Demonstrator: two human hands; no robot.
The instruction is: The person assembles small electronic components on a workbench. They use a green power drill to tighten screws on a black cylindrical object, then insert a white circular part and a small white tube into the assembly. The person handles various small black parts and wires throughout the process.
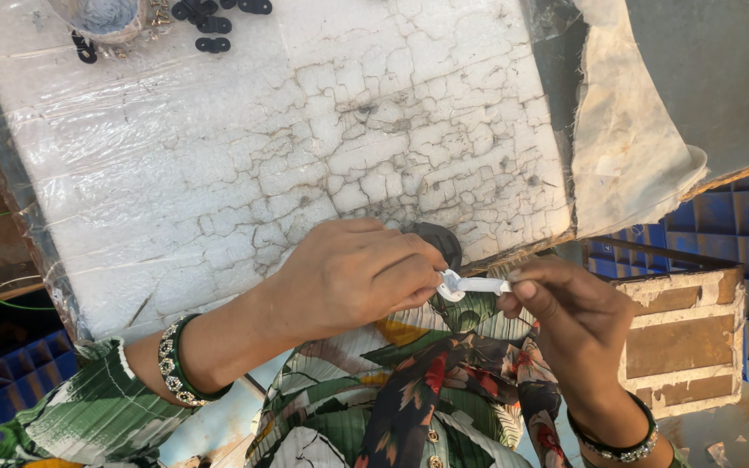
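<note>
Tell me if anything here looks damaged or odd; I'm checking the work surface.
The white foam board is cracked all over beneath its plastic film. At its right edge the backing sheet is torn and peeling. Both hands pinch a small white part, intact.

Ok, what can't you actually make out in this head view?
- Dark round thing: mostly hidden behind left hand.
- White part: ends covered by fingers of both hands; right hand hides one.
- Clear container: cut by top edge.
- Small black rings: too small to identify.
</note>
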